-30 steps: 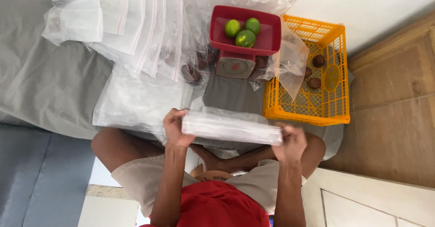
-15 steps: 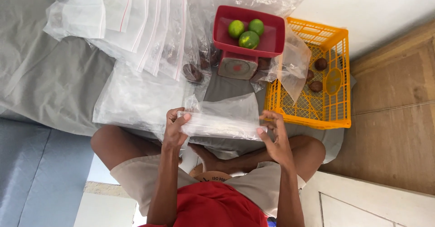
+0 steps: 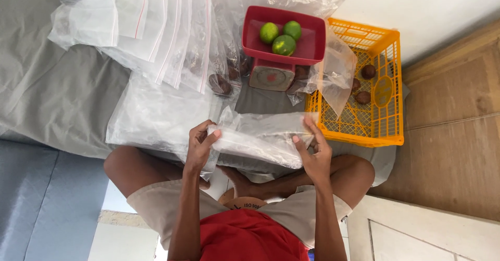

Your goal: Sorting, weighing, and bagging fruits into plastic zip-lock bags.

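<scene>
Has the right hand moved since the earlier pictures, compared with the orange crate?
Yes. The right hand has moved inward along the clear plastic bag, toward the left hand; it is now nearer the orange crate's left corner.

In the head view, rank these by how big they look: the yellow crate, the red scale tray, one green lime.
1. yellow crate
2. red scale tray, somewhat smaller than the crate
3. green lime, smallest by far; all three sit at similar distance.
</scene>
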